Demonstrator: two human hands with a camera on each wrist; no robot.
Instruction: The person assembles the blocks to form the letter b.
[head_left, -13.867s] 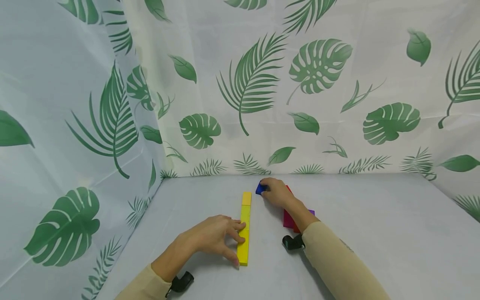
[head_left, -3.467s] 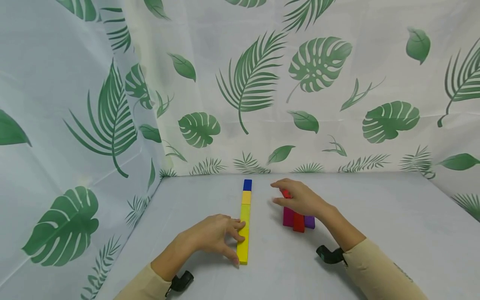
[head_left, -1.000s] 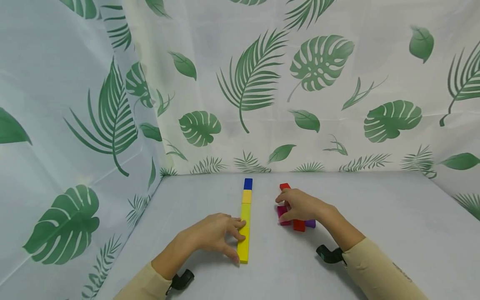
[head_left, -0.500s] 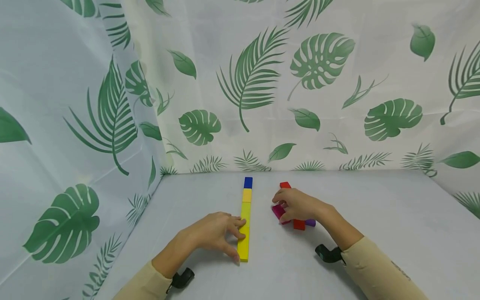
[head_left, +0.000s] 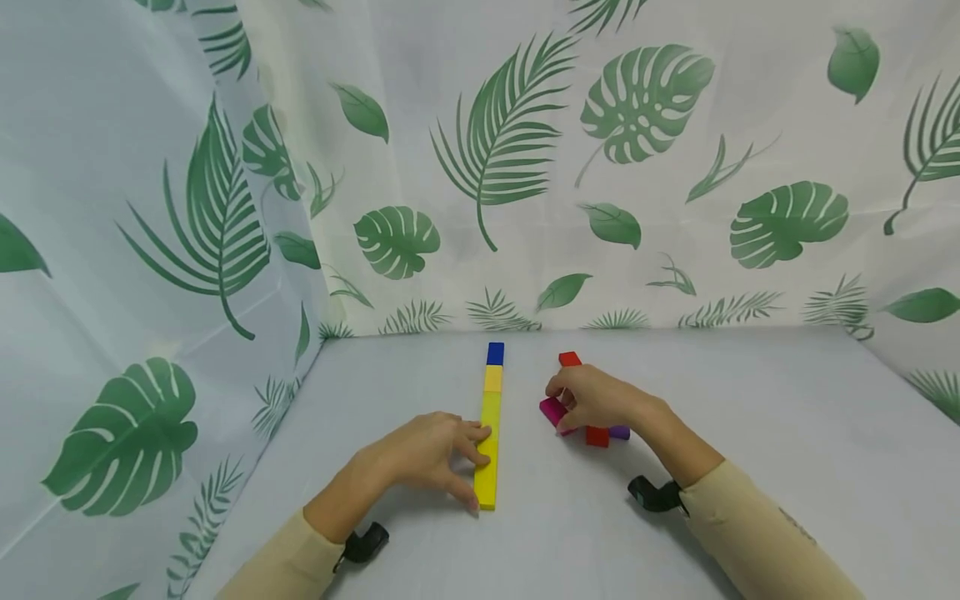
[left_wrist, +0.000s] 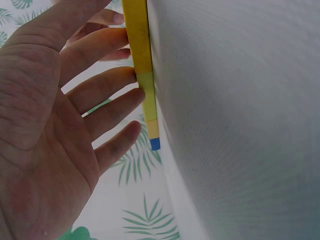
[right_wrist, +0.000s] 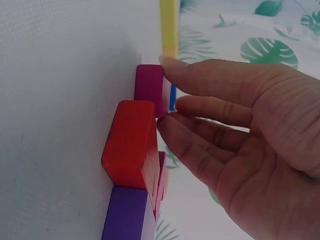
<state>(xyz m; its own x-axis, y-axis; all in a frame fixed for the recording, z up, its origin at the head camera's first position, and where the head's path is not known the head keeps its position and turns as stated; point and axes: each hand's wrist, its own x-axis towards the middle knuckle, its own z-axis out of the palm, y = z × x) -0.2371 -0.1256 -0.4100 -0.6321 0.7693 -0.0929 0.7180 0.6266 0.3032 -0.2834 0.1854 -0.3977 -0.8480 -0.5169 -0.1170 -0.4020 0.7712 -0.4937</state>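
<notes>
My left hand (head_left: 431, 454) rests its fingertips along the left side of a straight row of blocks. From near to far, the row has a yellow block (head_left: 485, 487), a yellow-green block (head_left: 491, 410), a small orange-yellow block (head_left: 492, 378) and a blue block (head_left: 496, 353) at the far end. To the right, my right hand (head_left: 600, 398) pinches a magenta block (right_wrist: 149, 85) between thumb and fingertips. That block lies slanted, apart from the row. Close under this hand are a red block (right_wrist: 131, 145) and a purple block (right_wrist: 127, 214), partly hidden in the head view.
Another red block (head_left: 569, 358) lies just beyond the right hand. A pinkish block (right_wrist: 161, 180) shows behind the near red one. The grey-white tabletop (head_left: 712, 375) meets a leaf-printed curtain (head_left: 660, 250) at the back and left.
Earlier the right hand held the blue block, which now lies at the row's far end. It has since gripped the magenta block, pulling it left and turning it. The left hand stays put.
</notes>
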